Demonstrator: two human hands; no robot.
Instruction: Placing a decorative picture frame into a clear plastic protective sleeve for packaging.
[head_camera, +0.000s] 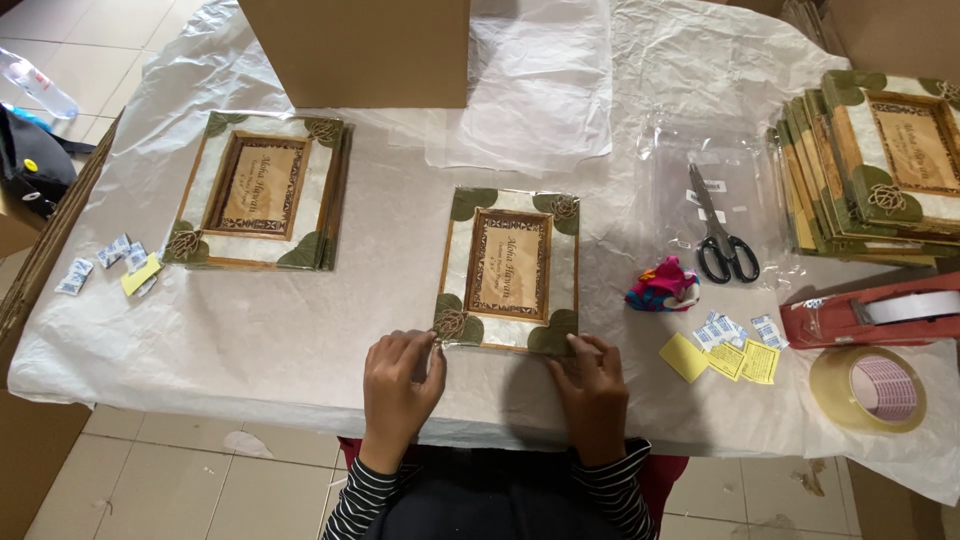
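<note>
At the near edge of the paper-covered table (250, 350), the person's left hand (398, 385) and right hand (590, 385) rest side by side, fingers curled and pressed onto the near edge of a picture frame (508, 268). The left fingertips pinch at its near left corner, the right ones at its near right corner; neither hand is closed fully around it.

The frame lies flat at the middle of the table, sealed in a clear glossy wrap. It has a pale, pearly border edged in light wood, a green leaf shape at each corner, two woven rosettes, and a brown inner panel with a dark patterned rim.

To the right lie yellow slips (725, 358), small white sachets (735, 330), a bright cloth bundle (663, 284), a tape roll (868, 388) and a red tape dispenser (880, 312). Further off sit scissors (720, 232) on clear bags. At the left lies a second stack of like frames (262, 190), at the far right a taller stack (875, 170), and at the far side a cardboard box (355, 50).
</note>
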